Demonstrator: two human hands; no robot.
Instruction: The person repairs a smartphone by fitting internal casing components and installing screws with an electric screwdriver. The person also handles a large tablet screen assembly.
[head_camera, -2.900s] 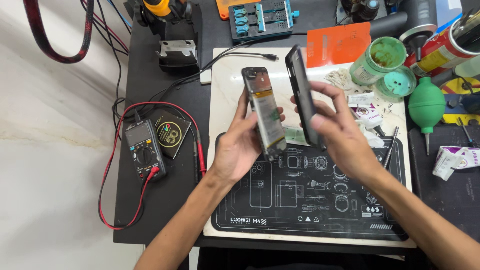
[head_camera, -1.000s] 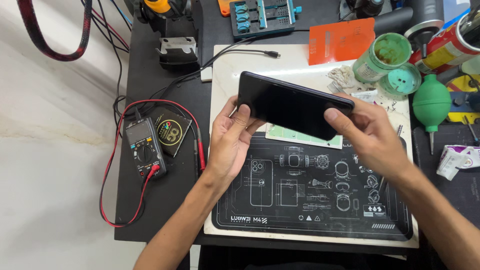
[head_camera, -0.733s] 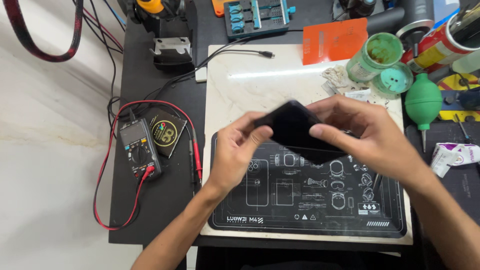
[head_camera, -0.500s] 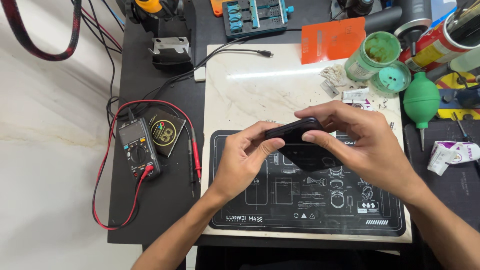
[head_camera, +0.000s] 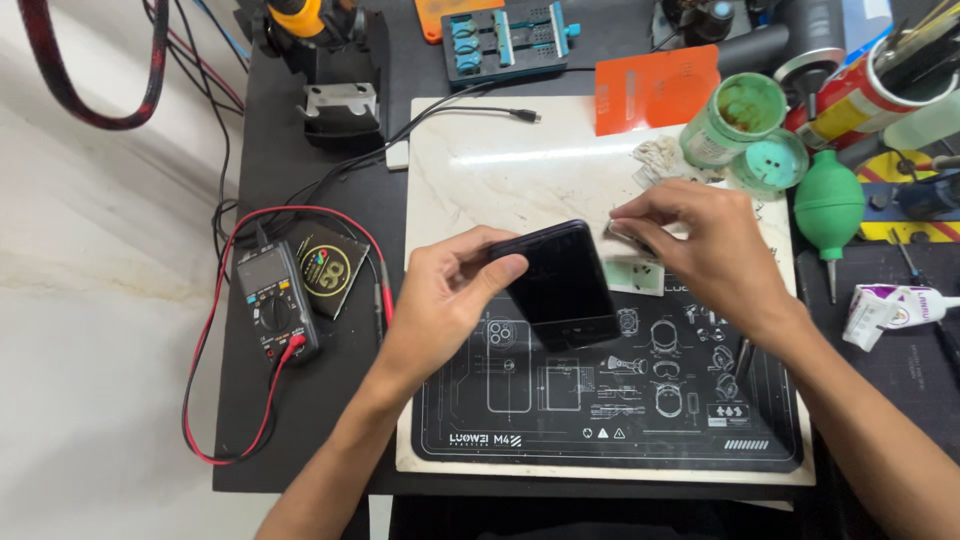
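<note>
The phone (head_camera: 562, 283), a dark slab with its black glass side up, sits near the middle of the frame, just above the black repair mat (head_camera: 610, 390) with white outline drawings, tilted a little so its lower end points toward the mat. The left hand (head_camera: 445, 300) holds it from the left edge, fingers curled over the top and thumb underneath, a firm but partial clasp that seems meant to keep the phone steady and lifted off the mat while the other hand is busy. The right hand (head_camera: 705, 245) is off the phone, just to its right, its fingertips pinched close together over a small pale green pad (head_camera: 636, 275) dotted with tiny parts; whether it actually has something between the fingers is too small to tell. The pad lies close by, likely so loose bits stay within easy reach. Under the mat is a pale marble slab (head_camera: 520, 170), giving a flat, bright work surface. On the black table at left-centre rests a multimeter (head_camera: 275, 312) with red and black leads looped around it. At the upper right stand a green jar (head_camera: 732, 118), its lid (head_camera: 768, 165) beside it, and a green rubber air blower (head_camera: 828, 205), kept off the working area but handy.
</note>
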